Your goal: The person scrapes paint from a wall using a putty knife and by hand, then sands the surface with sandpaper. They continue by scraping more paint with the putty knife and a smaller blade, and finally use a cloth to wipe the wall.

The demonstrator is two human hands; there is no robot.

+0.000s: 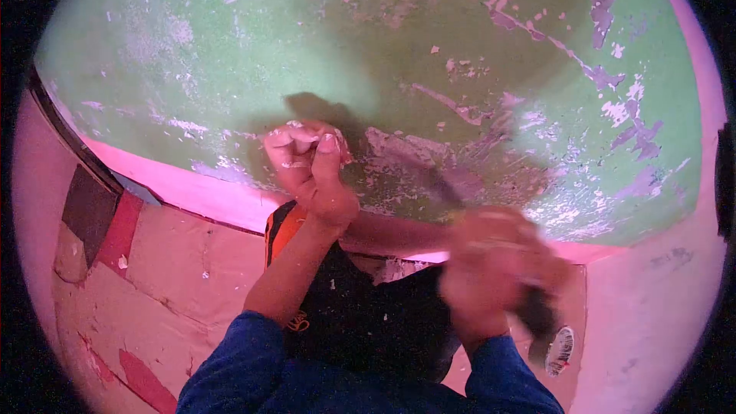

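The left hand (310,172) presses against the flaking green painted wall (307,46) as a closed fist, its grip tight with nothing visible inside, while the blurred right hand (491,261), lower and nearer, keeps its grip wrapped around a dark-handled scraping tool (537,310) aimed at the peeled patch.

The wall (307,38) wears matt green paint, rough and flaking down to pale plaster in patches.
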